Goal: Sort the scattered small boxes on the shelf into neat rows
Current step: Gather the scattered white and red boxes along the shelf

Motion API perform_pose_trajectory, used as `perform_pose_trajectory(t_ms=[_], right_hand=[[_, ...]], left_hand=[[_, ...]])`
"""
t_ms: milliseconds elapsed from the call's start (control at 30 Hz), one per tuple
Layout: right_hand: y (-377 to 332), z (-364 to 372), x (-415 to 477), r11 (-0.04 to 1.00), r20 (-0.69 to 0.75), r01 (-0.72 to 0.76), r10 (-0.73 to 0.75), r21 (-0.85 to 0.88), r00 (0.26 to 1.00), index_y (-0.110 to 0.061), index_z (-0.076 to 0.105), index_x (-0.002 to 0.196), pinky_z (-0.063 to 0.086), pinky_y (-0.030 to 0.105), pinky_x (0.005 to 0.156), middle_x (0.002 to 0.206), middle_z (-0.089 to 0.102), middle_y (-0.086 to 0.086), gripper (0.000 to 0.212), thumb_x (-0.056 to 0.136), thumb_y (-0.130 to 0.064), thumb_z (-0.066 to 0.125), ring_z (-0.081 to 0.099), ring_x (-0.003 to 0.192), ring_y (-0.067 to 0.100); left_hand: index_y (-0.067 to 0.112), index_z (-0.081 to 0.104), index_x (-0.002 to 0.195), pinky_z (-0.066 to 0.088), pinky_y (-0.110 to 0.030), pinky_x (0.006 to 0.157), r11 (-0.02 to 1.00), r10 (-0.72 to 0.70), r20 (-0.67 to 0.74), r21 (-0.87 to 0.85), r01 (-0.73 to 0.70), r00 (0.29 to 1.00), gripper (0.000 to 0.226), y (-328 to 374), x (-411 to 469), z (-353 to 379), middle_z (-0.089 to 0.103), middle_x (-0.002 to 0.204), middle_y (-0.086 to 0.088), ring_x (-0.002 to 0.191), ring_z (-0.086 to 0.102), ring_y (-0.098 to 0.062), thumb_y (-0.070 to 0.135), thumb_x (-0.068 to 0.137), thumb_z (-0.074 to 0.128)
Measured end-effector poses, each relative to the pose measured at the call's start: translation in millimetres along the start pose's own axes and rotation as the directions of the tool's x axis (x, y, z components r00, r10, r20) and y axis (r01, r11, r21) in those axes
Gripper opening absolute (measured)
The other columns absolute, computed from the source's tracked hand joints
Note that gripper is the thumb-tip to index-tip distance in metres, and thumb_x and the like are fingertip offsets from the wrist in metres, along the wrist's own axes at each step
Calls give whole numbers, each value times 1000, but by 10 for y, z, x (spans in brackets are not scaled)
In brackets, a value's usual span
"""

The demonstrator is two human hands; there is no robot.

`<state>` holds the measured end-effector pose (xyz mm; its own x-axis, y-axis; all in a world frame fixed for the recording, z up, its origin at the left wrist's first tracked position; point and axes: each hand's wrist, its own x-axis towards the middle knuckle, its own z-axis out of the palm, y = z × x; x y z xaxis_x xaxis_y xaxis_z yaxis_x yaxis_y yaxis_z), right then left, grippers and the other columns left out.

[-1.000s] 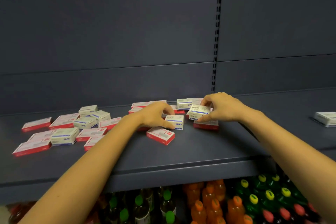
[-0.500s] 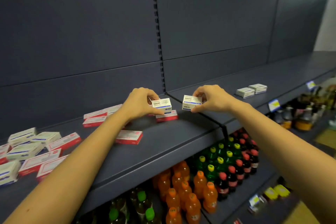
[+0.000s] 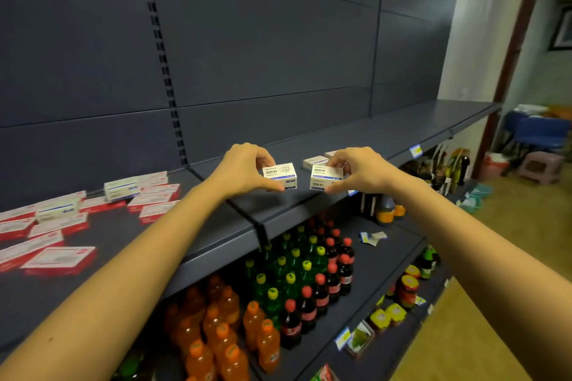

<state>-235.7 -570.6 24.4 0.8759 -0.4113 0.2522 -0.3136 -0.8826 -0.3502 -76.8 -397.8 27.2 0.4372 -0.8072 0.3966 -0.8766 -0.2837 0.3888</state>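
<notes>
Scattered boxes (image 3: 58, 260): flat red-and-white boxes and a few blue-and-white ones lie out of line on the shelf (image 3: 216, 235), at nine o'clock from the left hand.
Left hand (image 3: 244, 168): the thumb below and the curled fingers above pinch the left paper-clip box.
Left paper-clip box (image 3: 280, 176): white with a blue band, held upright over the shelf; whether its base touches the shelf cannot be told.
Right paper-clip box (image 3: 326, 178): same print, just beside the first at its three o'clock, with a narrow gap between them.
Right hand (image 3: 362, 168): the thumb and fingertips pinch the right paper-clip box.
Rear boxes (image 3: 314, 161): two lie flat at twelve o'clock from the right paper-clip box, one partly hidden.
Bottles (image 3: 288, 269): orange, green and red-capped dark rows stand on the lower shelf, at six o'clock from the hands.
</notes>
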Motion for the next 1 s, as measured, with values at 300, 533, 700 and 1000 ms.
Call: perform_pose_trajectory(t_ms=[300, 533, 700, 1000], right_hand=[[965, -311, 115, 998, 32, 61, -61, -27, 998, -17, 59, 110, 39, 25, 74, 111, 63, 2, 45, 72, -33, 76, 53, 86, 12], [1430, -340, 317, 992, 80, 130, -129, -4, 988, -18, 58, 111, 38, 19, 66, 111, 62, 1, 45, 73, -33, 76, 52, 88, 9], [1633, -301, 585, 983, 83, 182, -184, 35, 979, -18, 57, 112, 41, 22, 72, 115, 60, 2, 44, 75, -34, 74, 52, 90, 10], [1799, -171, 1203, 939, 123, 331, -341, 94, 932, -20, 55, 118, 42, 23, 76, 118, 59, 1, 47, 76, -34, 72, 53, 96, 11]], left_hand=[[13, 68, 98, 48, -29, 80, 996, -84, -26, 8, 85, 996, 46, 530, 469, 720, 68, 101, -4, 90, 59, -16, 35, 61, 83], [13, 65, 104, 46, -30, 79, 985, -154, -50, 73, 157, 987, 50, 627, 747, 972, 65, 108, -4, 92, 54, -14, 39, 64, 80], [15, 65, 100, 46, -31, 74, 976, -191, -102, 89, 200, 976, 46, 586, 975, 1065, 65, 103, -3, 84, 53, -12, 39, 64, 80], [18, 65, 102, 48, -32, 77, 942, -287, -123, 144, 303, 950, 47, 439, 1187, 1277, 64, 107, 2, 89, 53, -12, 45, 65, 77]])
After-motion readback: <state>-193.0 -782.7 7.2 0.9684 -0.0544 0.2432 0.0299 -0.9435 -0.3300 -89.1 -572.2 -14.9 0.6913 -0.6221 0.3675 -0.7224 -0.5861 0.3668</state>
